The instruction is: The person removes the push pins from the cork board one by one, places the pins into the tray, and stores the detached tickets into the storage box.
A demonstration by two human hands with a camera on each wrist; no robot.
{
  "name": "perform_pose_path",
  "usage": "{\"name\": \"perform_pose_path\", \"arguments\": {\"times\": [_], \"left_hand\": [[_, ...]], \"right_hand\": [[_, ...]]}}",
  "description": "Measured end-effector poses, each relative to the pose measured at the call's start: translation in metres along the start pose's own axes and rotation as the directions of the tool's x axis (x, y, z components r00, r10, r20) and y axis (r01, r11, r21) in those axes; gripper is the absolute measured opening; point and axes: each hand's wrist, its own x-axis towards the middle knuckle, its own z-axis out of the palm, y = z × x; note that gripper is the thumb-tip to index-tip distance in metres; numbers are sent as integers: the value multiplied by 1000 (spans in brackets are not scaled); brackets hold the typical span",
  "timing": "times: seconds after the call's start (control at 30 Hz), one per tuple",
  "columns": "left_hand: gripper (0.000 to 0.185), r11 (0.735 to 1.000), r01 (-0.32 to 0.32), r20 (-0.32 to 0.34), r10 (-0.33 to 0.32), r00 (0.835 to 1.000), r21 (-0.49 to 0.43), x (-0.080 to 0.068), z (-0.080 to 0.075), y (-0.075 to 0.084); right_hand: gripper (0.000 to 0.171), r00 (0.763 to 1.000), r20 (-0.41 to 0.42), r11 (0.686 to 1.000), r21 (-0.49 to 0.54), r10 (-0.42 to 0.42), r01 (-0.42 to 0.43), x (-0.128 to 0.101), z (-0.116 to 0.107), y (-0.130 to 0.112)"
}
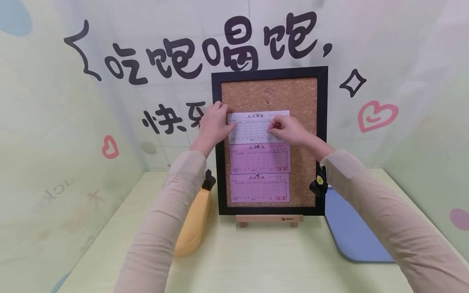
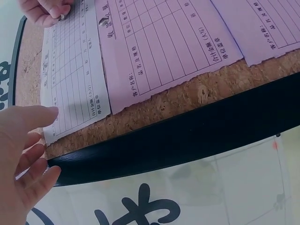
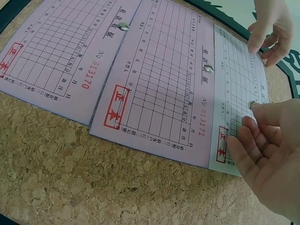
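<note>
A black-framed cork board (image 1: 303, 97) stands upright on a small wooden easel (image 1: 269, 219). Two pink slips (image 1: 260, 158) (image 1: 259, 188) are pinned to it, each with a silver pushpin (image 3: 208, 69). Above them lies a white slip (image 1: 253, 129). My left hand (image 1: 217, 121) presses the white slip's left edge against the cork with a thumb and fingertips (image 3: 253, 46). My right hand (image 1: 282, 127) pinches a silver pushpin (image 3: 252, 104) against the white slip near its right end. In the left wrist view my left hand (image 2: 28, 150) touches the white slip (image 2: 70, 89).
A yellow banana-shaped object (image 1: 193, 228) lies left of the board on the pale green table (image 1: 256, 260). A blue mat (image 1: 351, 232) lies to the right. Black clips (image 1: 318, 185) sit at the frame's sides. Decorated walls close in behind and at both sides.
</note>
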Motion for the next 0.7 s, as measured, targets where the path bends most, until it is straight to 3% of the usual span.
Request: {"name": "perform_pose_path", "arguments": {"times": [0.37, 0.7], "left_hand": [[35, 1000, -5, -23, 4, 1000, -15, 2, 3, -1], [33, 1000, -9, 1, 9, 1000, -22, 4, 5, -2]], "right_hand": [[12, 1000, -2, 1000, 8, 3, -3, 0, 0, 1], [12, 1000, 0, 1000, 8, 0, 0, -2, -1, -1]]}}
